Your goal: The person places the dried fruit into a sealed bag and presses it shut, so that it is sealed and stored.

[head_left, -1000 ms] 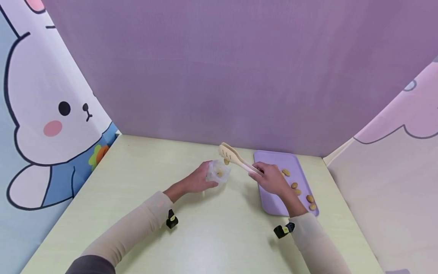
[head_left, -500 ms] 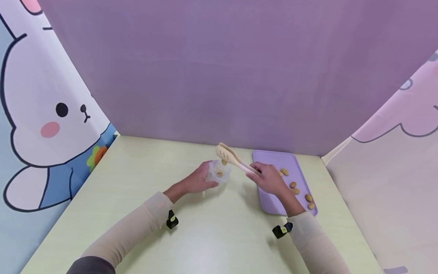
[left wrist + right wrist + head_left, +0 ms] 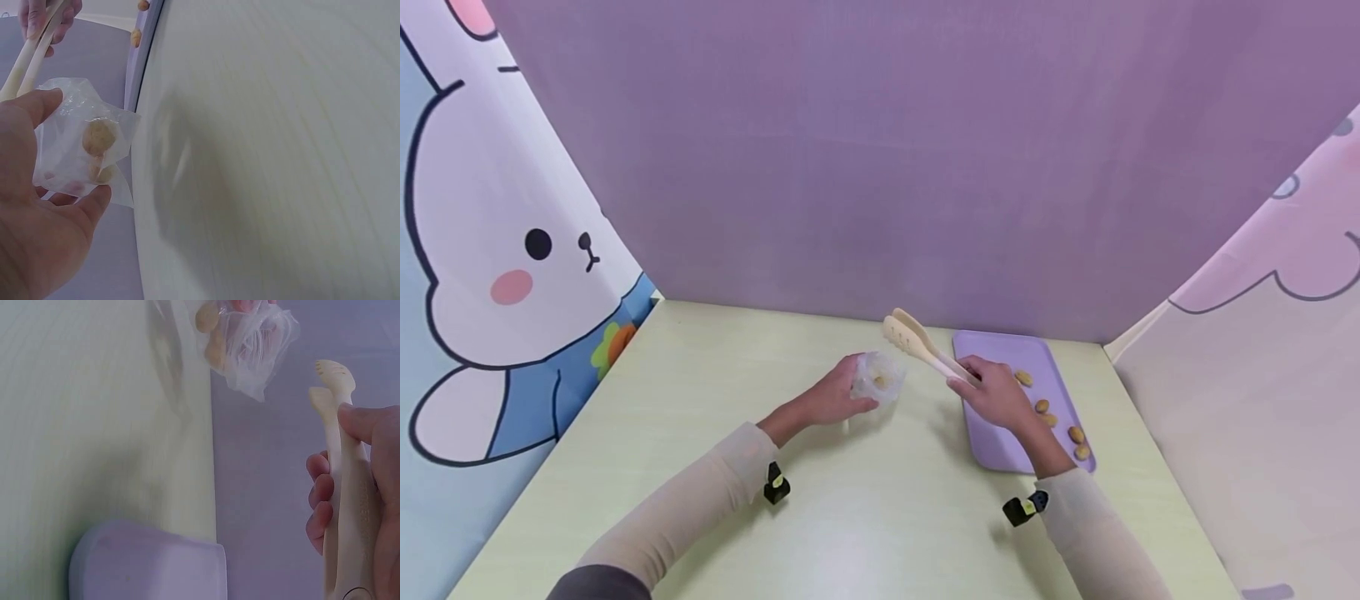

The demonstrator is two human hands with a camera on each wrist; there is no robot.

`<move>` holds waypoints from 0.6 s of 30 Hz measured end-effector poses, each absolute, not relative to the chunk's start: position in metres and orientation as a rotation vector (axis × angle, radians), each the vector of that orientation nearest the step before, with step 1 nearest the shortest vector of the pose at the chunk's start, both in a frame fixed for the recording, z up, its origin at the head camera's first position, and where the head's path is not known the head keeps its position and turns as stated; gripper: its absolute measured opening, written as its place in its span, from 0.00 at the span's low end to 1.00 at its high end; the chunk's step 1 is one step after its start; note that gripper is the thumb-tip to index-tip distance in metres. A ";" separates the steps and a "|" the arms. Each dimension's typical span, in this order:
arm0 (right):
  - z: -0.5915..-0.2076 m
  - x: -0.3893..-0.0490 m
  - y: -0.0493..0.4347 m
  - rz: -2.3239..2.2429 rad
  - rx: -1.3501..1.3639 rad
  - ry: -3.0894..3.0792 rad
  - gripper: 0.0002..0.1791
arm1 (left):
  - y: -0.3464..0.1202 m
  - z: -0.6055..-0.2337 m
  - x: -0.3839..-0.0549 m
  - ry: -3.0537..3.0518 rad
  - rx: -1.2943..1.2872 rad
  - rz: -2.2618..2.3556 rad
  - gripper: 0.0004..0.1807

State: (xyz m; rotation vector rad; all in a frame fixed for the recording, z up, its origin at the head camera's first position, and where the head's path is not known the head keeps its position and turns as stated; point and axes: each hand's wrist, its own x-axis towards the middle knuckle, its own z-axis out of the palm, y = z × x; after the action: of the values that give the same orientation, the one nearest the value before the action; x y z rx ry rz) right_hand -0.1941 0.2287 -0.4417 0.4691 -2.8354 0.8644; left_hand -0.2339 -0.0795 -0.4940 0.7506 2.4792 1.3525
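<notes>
My left hand (image 3: 837, 392) grips a clear plastic bag (image 3: 867, 379) above the table, its mouth spread. Through the film in the left wrist view show two brown walnuts (image 3: 99, 137), one above the other. My right hand (image 3: 997, 394) holds cream-coloured tongs (image 3: 917, 343), whose slotted heads point left, just above and beyond the bag. The right wrist view shows those heads slightly apart, with nothing between them. Several walnuts (image 3: 1051, 420) lie on a purple tray (image 3: 997, 450), partly hidden by my right hand and forearm.
The pale table (image 3: 850, 517) meets a purple wall panel (image 3: 880, 167) at the back. Printed cartoon sheets stand on the left (image 3: 475, 208) and right (image 3: 1285, 350). The tray takes up the table's back right.
The walnut that hung at the tongs' heads has left them and appears to be in the bag. The tongs shift slightly right and up. My left hand stays nearly still.
</notes>
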 end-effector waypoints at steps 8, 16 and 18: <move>-0.442 -0.193 0.247 0.864 0.418 -2.802 0.15 | -0.083 -0.495 -0.235 2.472 0.748 1.373 0.47; -0.442 -0.191 0.268 0.880 0.332 -2.836 0.17 | -0.085 -0.495 -0.236 2.480 0.771 1.365 0.47; -0.442 -0.191 0.274 0.864 0.309 -2.846 0.18 | -0.085 -0.495 -0.236 2.486 0.776 1.359 0.47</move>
State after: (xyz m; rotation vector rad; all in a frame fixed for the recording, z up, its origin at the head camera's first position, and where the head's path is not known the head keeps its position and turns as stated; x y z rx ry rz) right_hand -0.1910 0.2737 -0.4420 0.3088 -2.8457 0.8640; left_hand -0.2363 -0.0852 -0.4951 0.7761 2.4857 1.3589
